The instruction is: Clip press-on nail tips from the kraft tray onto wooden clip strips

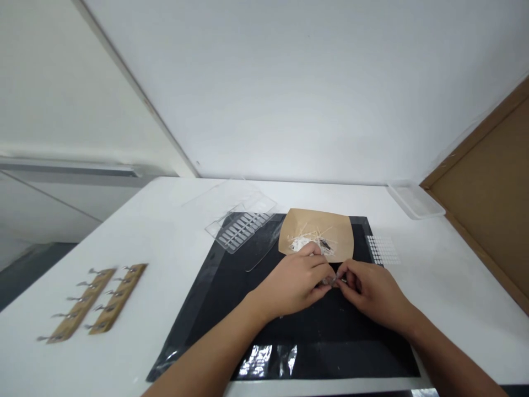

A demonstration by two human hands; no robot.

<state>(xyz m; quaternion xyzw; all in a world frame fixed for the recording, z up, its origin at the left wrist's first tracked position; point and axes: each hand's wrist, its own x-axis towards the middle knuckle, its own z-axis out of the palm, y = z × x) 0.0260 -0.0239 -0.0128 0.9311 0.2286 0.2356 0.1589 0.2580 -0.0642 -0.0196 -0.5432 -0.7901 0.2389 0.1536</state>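
Above a black mat (309, 342), my left hand (295, 278) and my right hand (370, 286) meet with their fingertips pinched together. Between them is a small shiny greyish piece (329, 280), mostly covered by the fingers, so its kind cannot be made out. Just beyond my left hand lies a brown paper tray (318, 221). It holds white fluffy bits and thin pale sticks (303, 241), along with a small dark item (325, 243).
Left of the tray are a thin curved strip (263, 256) and a clear plastic case (243, 229) with rows of pale oval pieces. Two wooden strips with metal clips (118, 300) lie far left. A white-dot sheet (384, 251) and clear container (417, 201) are at right, beside a brown panel (491, 165).
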